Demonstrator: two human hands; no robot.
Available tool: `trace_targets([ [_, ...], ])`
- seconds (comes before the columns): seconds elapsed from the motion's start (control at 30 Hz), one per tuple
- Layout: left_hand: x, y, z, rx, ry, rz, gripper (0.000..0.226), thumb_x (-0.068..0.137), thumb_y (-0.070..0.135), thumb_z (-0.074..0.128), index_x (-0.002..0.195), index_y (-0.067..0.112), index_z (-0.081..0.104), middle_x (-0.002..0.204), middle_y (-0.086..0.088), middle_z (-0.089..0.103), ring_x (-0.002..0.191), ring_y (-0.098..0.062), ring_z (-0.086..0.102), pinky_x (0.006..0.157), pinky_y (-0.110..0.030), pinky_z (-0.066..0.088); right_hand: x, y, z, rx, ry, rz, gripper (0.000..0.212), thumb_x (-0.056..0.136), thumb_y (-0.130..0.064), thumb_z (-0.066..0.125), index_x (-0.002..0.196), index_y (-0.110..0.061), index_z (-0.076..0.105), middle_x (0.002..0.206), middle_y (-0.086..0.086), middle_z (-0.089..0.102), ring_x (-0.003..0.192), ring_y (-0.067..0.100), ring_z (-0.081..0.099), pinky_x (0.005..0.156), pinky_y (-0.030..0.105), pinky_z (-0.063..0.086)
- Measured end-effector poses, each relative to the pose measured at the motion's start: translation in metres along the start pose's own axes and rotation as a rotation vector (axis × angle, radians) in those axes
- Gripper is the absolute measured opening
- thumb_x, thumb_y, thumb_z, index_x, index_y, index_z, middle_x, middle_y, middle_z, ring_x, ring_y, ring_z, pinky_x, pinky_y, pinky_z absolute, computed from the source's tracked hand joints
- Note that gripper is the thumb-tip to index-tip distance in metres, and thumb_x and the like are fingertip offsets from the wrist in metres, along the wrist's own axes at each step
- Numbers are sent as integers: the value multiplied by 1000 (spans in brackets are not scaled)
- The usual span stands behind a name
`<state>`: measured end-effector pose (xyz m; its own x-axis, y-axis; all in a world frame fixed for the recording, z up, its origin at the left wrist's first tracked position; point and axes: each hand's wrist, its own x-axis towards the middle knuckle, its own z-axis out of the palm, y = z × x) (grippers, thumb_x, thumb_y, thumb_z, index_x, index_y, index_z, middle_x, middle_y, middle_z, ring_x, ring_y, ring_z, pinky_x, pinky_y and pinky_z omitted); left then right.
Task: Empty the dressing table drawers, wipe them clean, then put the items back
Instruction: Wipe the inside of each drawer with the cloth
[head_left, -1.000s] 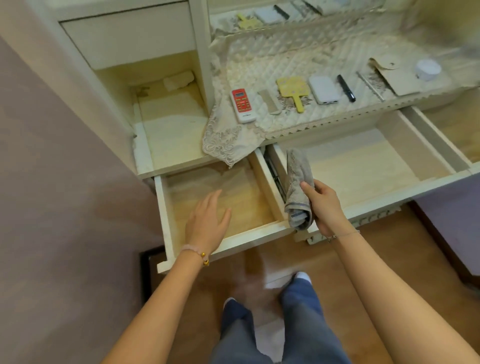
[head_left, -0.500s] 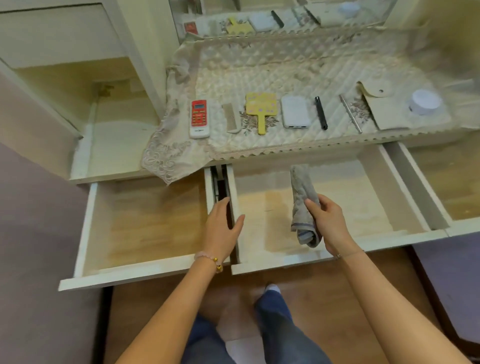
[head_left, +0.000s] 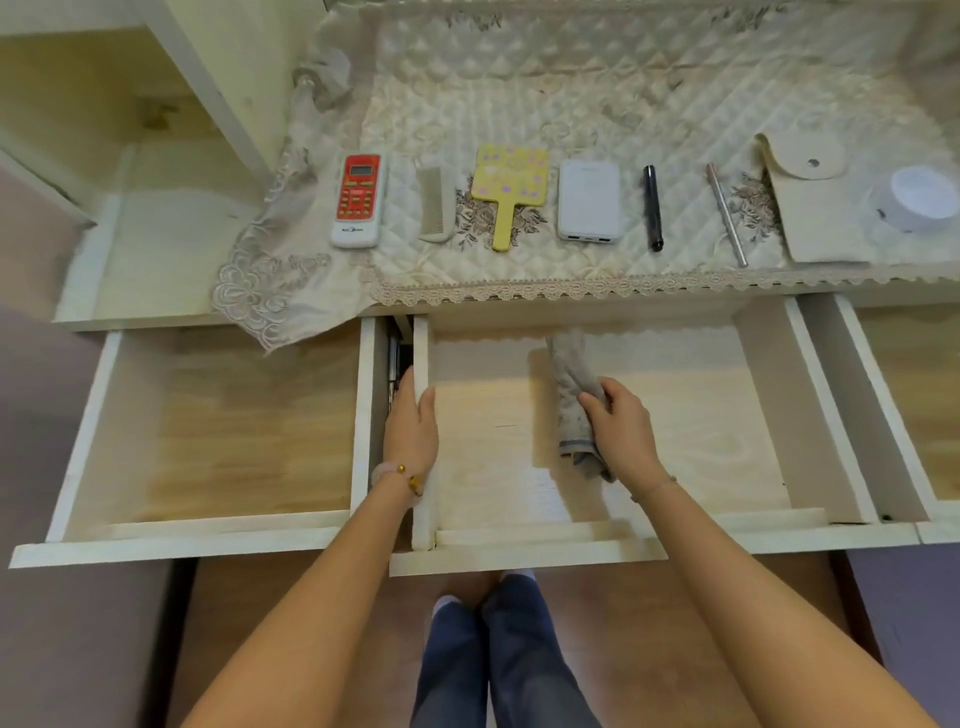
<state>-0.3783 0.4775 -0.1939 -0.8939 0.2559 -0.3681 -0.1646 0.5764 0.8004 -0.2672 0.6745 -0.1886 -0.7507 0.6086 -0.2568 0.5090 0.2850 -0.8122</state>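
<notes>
I think I am at the wiping step. All 3 drawers are pulled out with nothing in them, and the things sit in a row on the worktop, far from me: a red remote, a comb, a yellow hand mirror, a white power bank, a black pen, a thin silver stick, a pale pouch and a round white thing. My right hand is inside the middle drawer, with its fingers curled tight round a grey cloth. The cloth is bunched into a long roll that points to the far wall. It has a dark stripe by its near end and looks soft and floppy. I cannot tell if it lies flat on the drawer floor or hangs just above it. My left hand rests on the left wall of this drawer with its fingers straight, holding nothing. The drawer has a pale wood floor and white walls. Next, I think the cloth must be pushed down and rubbed over the whole floor, into the corners too, while the left hand steadies the drawer. The left drawer and the right drawer may need a wipe as well.
</notes>
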Motion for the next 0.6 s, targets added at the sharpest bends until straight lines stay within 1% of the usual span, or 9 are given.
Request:
trace_targets([
  [0.07, 1, -4, 2, -11, 17, 7, 49, 102, 30, 30, 148, 16, 21, 152, 0, 27, 140, -16, 23, 112, -28, 20, 11, -1, 8, -144, 42, -74, 14, 94, -17, 48, 103, -14, 59, 85, -1, 60, 78, 20, 53, 58, 29, 32],
  [0.1, 2, -6, 3, -10, 25, 17, 49, 101, 30, 30, 148, 17, 22, 152, 0, 29, 140, -16, 24, 114, -31, 22, 17, -1, 14, -210, 49, -101, 16, 93, -17, 49, 106, -13, 58, 90, 2, 61, 81, 22, 53, 60, 30, 31],
  [0.17, 3, -11, 5, 14, 39, 36, 48, 101, 30, 29, 147, 16, 23, 151, 0, 31, 140, -16, 25, 114, -34, 23, 28, 3, 29, -335, 15, -151, 25, 91, -18, 52, 114, -10, 54, 105, 10, 61, 94, 31, 55, 66, 33, 36],
  [0.23, 4, -16, 6, 53, 40, 58, 48, 101, 29, 29, 147, 16, 24, 150, -1, 33, 138, -17, 28, 113, -36, 26, 34, 10, 45, -480, -51, -233, 44, 88, -23, 55, 129, -6, 47, 124, 15, 55, 110, 34, 52, 82, 39, 43],
  [0.27, 4, -19, 6, 69, 41, 73, 47, 101, 29, 29, 146, 15, 26, 148, -2, 35, 137, -18, 30, 112, -38, 28, 36, 16, 53, -570, -78, -282, 52, 87, -26, 56, 134, -6, 44, 131, 14, 51, 117, 33, 49, 90, 42, 43],
  [0.33, 3, -25, 7, 87, 49, 101, 44, 101, 28, 30, 143, 15, 30, 144, -4, 40, 133, -19, 36, 109, -40, 33, 38, 22, 65, -696, -102, -341, 59, 87, -33, 54, 139, -11, 39, 143, 11, 42, 131, 32, 39, 103, 47, 34],
  [0.4, 1, -28, 8, 90, 58, 116, 43, 101, 27, 31, 141, 13, 33, 140, -5, 43, 129, -20, 40, 106, -42, 37, 39, 26, 74, -712, -144, -325, 59, 90, -34, 52, 142, -13, 35, 150, 11, 32, 139, 31, 27, 109, 50, 25],
  [0.43, 1, -30, 8, 90, 60, 118, 42, 100, 27, 31, 140, 13, 34, 138, -5, 44, 127, -21, 42, 105, -43, 38, 39, 27, 78, -696, -154, -314, 58, 90, -32, 51, 143, -13, 33, 152, 11, 29, 140, 32, 24, 110, 50, 23],
  [0.6, 1, -30, 10, 88, 91, 146, 39, 100, 25, 31, 138, 13, 36, 134, -4, 46, 123, -19, 44, 103, -42, 39, 44, 24, 92, -608, -86, -313, 47, 93, -21, 48, 138, -10, 39, 149, 14, 33, 139, 36, 25, 109, 52, 23],
])
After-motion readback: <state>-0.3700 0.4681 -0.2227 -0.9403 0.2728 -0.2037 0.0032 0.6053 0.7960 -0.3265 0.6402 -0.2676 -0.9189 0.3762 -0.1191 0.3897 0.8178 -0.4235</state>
